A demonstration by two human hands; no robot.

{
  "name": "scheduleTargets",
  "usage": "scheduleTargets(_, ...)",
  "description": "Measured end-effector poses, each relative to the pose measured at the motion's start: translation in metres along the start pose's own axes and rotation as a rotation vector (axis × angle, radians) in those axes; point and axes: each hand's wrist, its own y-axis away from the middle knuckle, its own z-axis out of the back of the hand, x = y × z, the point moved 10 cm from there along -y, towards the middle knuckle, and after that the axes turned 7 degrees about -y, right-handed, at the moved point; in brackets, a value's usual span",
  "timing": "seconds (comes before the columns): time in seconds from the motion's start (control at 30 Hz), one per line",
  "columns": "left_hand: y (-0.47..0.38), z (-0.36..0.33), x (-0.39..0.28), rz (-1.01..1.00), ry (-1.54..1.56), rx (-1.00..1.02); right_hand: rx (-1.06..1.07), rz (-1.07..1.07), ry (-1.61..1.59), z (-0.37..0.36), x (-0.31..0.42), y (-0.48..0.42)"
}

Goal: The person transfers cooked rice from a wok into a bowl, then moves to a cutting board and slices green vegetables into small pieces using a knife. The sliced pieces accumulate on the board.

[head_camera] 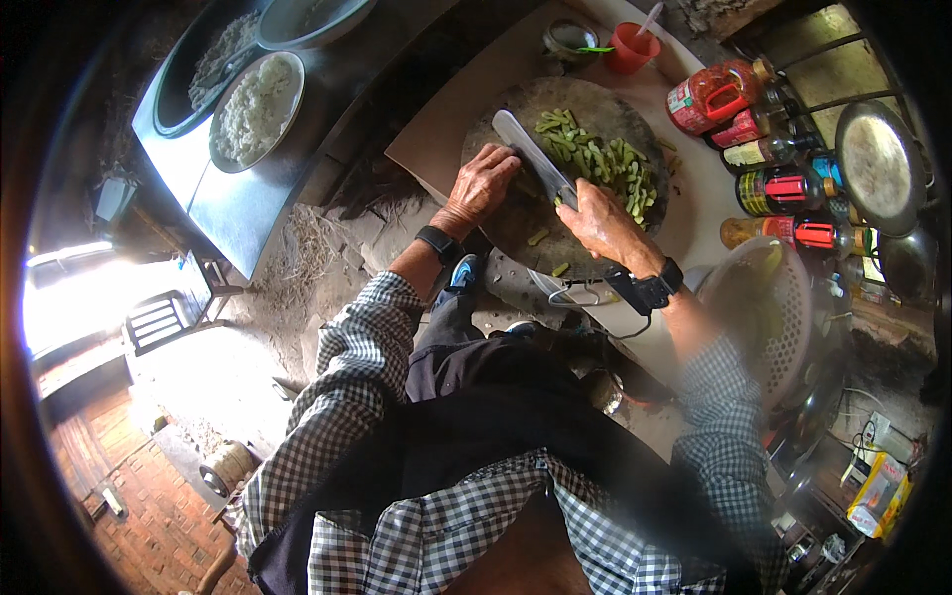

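Note:
My right hand [606, 227] is closed around the handle of a wide-bladed kitchen knife [535, 152]. Its blade slants up and left across a round wooden chopping board [506, 108]. Curled beside the blade, on the board's left side, is my left hand [482, 184]; whatever lies under its fingertips is hidden. To the right of the knife, chopped green vegetable pieces [595, 160] lie in a heap. A few loose pieces [537, 237] rest near the board's front edge.
Behind the board stand a red plastic cup [632, 48] and a small bowl [570, 37]. Sauce bottles [781, 190] and a large red-capped jar [718, 97] line the right. A perforated plastic basket [781, 320] sits near my right forearm. Cooked rice [256, 111] fills a bowl at left.

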Motion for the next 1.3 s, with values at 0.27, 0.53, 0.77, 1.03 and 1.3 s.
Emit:
scheduleTargets(0.27, 0.003, -0.006, 0.003, -0.011, -0.027, 0.054, 0.092, -0.125, 0.021, -0.012, -0.014, -0.004)
scheduleTargets(0.53, 0.003, -0.004, 0.000, -0.030, 0.014, 0.036, -0.140, 0.140, 0.005, -0.018, -0.004, -0.048)
scheduleTargets(0.77, 0.004, 0.004, 0.002, -0.053, -0.068, 0.079, -0.110, -0.047, -0.184, -0.003, -0.025, -0.029)
scheduleTargets(1.03, -0.005, -0.006, 0.005, -0.059, -0.087, 0.155, -0.147, 0.147, 0.211, 0.004, 0.007, -0.008)
scheduleTargets(1.3, -0.002, -0.004, 0.005, -0.096, -0.015, 0.093, -0.037, 0.060, 0.078, -0.011, -0.004, -0.010)
